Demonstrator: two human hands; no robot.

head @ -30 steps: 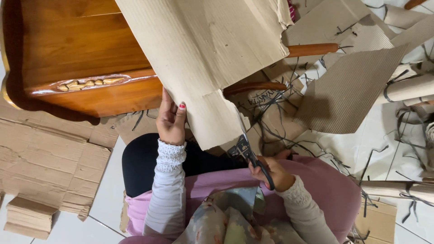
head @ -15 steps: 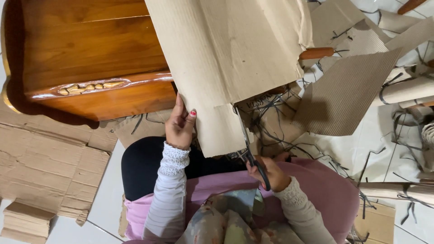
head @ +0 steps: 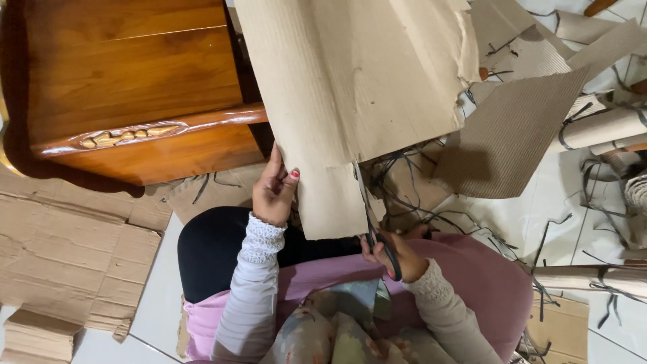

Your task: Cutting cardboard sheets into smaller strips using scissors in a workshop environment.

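A large sheet of brown corrugated cardboard [head: 350, 81] hangs in front of me, tilted, with a narrower flap at its lower end. My left hand [head: 273, 189] pinches the flap's left edge, thumb on the front. My right hand [head: 394, 253] grips black-handled scissors [head: 374, 226]. Their blades point up into the cardboard along the flap's right side, nearly closed in the cut.
A carved wooden piece of furniture [head: 128, 87] stands at the upper left. Flattened cardboard [head: 67, 243] lies on the tiled floor at left. More cardboard sheets [head: 512, 135], rolled cardboard tubes [head: 600, 128] and several thin dark strips [head: 418, 195] litter the right side.
The cardboard sheet and my left hand have shifted right and slightly down. The scissors have advanced up into the cardboard, and my right hand has closed in toward the sheet.
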